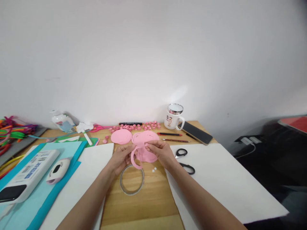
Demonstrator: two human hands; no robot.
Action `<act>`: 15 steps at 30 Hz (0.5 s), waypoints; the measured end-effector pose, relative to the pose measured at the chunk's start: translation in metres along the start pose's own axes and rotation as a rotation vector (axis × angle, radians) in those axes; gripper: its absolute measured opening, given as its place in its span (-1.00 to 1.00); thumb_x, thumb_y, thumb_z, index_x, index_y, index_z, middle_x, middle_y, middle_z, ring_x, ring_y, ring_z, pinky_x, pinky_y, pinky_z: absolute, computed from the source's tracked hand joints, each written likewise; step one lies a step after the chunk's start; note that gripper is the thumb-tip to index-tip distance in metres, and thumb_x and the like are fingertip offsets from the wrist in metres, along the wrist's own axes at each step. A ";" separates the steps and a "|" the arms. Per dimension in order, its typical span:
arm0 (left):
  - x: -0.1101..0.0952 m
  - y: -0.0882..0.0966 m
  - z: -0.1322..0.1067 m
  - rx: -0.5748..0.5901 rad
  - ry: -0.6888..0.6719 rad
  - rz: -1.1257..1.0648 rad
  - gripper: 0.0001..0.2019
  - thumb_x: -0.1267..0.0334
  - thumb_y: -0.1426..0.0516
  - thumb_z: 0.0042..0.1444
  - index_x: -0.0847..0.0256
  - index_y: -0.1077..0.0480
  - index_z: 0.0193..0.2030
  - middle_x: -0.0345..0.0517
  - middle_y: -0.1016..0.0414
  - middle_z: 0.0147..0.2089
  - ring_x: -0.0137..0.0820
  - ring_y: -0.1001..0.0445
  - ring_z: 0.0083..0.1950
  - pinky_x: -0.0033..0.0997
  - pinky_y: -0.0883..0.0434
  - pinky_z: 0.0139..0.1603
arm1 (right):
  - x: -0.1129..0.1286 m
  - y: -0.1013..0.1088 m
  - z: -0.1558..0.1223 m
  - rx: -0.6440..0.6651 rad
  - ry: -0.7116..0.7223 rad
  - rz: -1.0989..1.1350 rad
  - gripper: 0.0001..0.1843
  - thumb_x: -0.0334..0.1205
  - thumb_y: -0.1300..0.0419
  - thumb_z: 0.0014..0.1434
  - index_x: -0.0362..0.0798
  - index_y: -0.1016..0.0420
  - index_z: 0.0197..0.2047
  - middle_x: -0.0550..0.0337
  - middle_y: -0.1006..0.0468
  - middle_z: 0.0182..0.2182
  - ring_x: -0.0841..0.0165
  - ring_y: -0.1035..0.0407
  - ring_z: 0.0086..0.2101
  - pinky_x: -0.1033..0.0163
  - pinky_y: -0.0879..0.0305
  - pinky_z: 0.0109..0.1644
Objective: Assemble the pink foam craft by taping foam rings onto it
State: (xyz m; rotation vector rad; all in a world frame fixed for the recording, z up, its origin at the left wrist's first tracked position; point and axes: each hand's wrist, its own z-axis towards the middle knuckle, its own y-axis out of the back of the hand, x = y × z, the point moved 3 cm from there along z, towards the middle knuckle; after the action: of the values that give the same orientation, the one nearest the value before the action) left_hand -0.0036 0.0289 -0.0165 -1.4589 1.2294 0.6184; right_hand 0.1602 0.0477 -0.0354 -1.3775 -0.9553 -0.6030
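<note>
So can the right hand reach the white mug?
Probably yes: only a pen and pencil lie flat between the right hand and mug, though that hand seems to hold a pink strip.

The left hand holds a curled pink strip above the wooden surface, the right hand pinches pink paper, perhaps the same piece, near a tape roll and black-handled scissors.
</note>
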 end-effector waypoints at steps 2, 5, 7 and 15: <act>0.001 0.000 0.000 0.005 0.000 0.003 -0.77 0.21 -0.28 -0.18 0.37 -0.42 -0.59 -0.16 -0.43 -0.62 -0.58 -0.30 -0.62 -0.63 -0.22 -0.61 | -0.001 0.002 0.001 -0.009 0.004 0.000 -0.76 -0.24 -0.39 -0.26 -0.11 -0.55 -0.43 0.18 -0.58 -0.47 0.42 -0.44 -0.43 0.27 -0.34 -0.18; 0.000 -0.001 -0.001 0.015 0.007 0.008 -0.79 0.24 -0.30 -0.21 0.37 -0.43 -0.56 -0.15 -0.45 -0.58 -0.57 -0.32 -0.58 -0.62 -0.26 -0.56 | -0.002 0.003 0.001 -0.019 -0.002 -0.023 -0.78 -0.27 -0.40 -0.27 -0.10 -0.53 -0.45 0.23 -0.56 -0.54 0.47 -0.41 -0.51 0.33 -0.34 -0.31; 0.000 -0.003 -0.002 0.031 0.020 0.018 -0.80 0.25 -0.31 -0.22 0.37 -0.44 -0.55 -0.16 -0.44 -0.58 -0.58 -0.32 -0.59 -0.62 -0.26 -0.57 | -0.002 0.002 0.000 -0.011 -0.003 -0.039 -0.80 -0.28 -0.39 -0.26 -0.10 -0.52 -0.48 0.27 -0.54 -0.59 0.51 -0.37 -0.57 0.37 -0.31 -0.39; 0.000 -0.002 -0.001 0.009 0.004 0.065 -0.78 0.24 -0.32 -0.24 0.36 -0.42 -0.58 -0.19 -0.42 -0.62 -0.61 -0.27 -0.64 -0.65 -0.17 -0.64 | -0.003 -0.001 -0.001 -0.016 0.000 -0.046 -0.82 -0.26 -0.39 -0.24 -0.10 -0.53 -0.49 0.26 -0.53 -0.60 0.51 -0.38 -0.54 0.38 -0.31 -0.36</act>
State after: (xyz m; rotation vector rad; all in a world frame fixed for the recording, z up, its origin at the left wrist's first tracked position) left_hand -0.0023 0.0278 -0.0159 -1.4176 1.2849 0.6530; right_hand 0.1583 0.0458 -0.0379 -1.3727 -0.9866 -0.6461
